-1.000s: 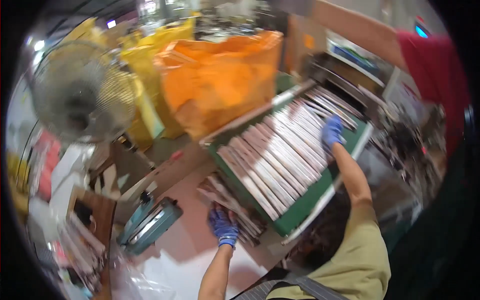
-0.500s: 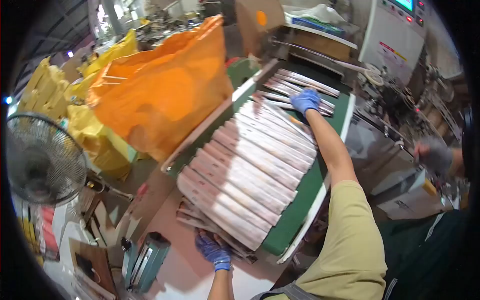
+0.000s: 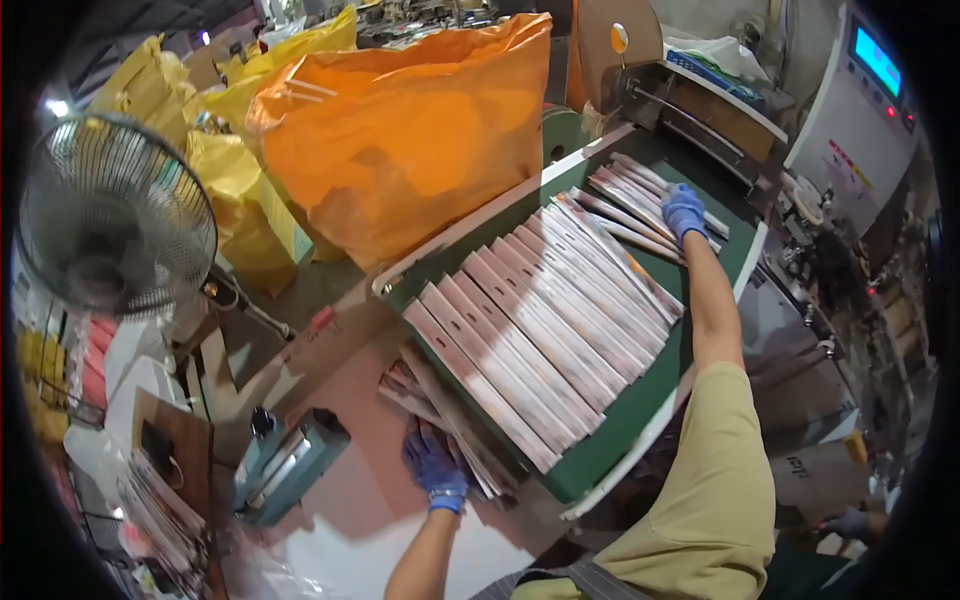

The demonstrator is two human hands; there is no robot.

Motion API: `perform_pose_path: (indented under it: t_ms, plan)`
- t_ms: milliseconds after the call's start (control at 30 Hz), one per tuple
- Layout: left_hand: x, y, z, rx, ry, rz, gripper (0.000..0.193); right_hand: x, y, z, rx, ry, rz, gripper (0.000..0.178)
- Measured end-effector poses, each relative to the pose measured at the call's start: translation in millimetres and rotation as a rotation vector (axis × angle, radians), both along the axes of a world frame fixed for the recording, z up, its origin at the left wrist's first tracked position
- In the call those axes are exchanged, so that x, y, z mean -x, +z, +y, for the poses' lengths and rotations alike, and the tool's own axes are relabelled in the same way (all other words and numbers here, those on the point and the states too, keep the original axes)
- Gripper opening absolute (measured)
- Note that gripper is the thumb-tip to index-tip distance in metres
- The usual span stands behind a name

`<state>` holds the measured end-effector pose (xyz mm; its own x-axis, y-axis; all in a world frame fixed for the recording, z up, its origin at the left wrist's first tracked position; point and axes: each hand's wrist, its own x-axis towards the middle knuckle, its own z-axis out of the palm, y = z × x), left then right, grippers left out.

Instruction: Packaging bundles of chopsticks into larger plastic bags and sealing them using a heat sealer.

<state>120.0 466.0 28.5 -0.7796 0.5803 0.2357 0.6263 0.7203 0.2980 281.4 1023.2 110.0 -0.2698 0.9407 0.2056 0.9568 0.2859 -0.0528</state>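
Long flat packets, overlapped on green belt; both gloved hands rest flat on them.

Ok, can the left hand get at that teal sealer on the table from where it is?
Probably yes. The left hand rests on the stack of flat packets below the green belt, and the teal sealer sits just to its left with only bare tabletop between.

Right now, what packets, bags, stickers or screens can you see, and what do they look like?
Flat packets: long, pale pink and white, overlapping in a row on the green belt.
Loose packets: a small stack under the left hand.
Orange bag: big, crinkly, behind the belt.
Yellow bags: left of it.
Screen: small, glowing blue, on the white machine, upper right.
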Motion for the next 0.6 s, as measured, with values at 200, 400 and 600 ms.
perform_pose_path:
  t_ms: [200, 400, 600]
  plan:
    - [7.2, -0.6, 21.2, -0.115, -0.021, 0.054, 0.054, 55.1, 15.2, -89.5, 0.041, 0.290, 0.054, 0.046]
    - [32.8, -53.0, 29.1, -0.812, 0.124, -0.527, 0.058, 88.8, 50.1, -264.9, -0.006, 0.600, 0.105, 0.052]
    - [35.2, 27.7, 20.8, -1.273, 0.274, -0.994, 0.078, 119.3, 60.2, -418.5, 0.059, 0.811, 0.154, 0.065]
